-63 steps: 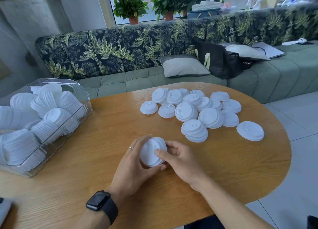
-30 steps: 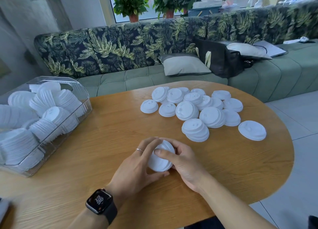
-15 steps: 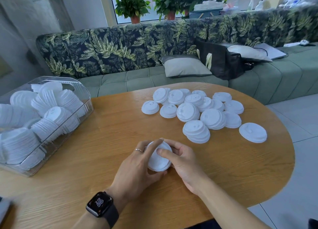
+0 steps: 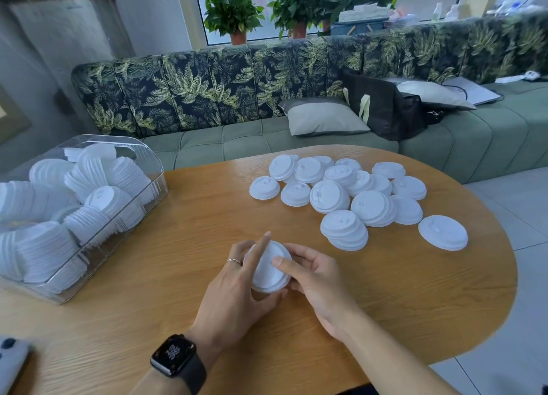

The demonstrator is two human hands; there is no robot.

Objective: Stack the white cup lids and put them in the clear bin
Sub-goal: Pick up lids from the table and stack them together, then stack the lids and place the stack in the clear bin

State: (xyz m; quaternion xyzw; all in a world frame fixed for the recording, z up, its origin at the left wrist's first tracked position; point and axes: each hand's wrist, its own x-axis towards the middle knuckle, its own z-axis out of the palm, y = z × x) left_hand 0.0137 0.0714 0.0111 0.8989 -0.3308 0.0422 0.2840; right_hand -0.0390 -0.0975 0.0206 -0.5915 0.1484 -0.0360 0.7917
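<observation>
— How will those lids handle?

— Light, thin and springy, I'd judge. Press the faces and they'd buckle, so the rims are the place to grip. The stack (image 4: 268, 267) is low over the table (image 4: 385, 305), between my palms.

— And your hands?

— My left hand (image 4: 234, 294) curls round its left side (forefinger stretched across the top). My right hand (image 4: 317, 279) wraps the right edge, thumb on the face. The loose lids (image 4: 341, 193) lie beyond, and the bin (image 4: 148, 169) stands well off to my left.
</observation>
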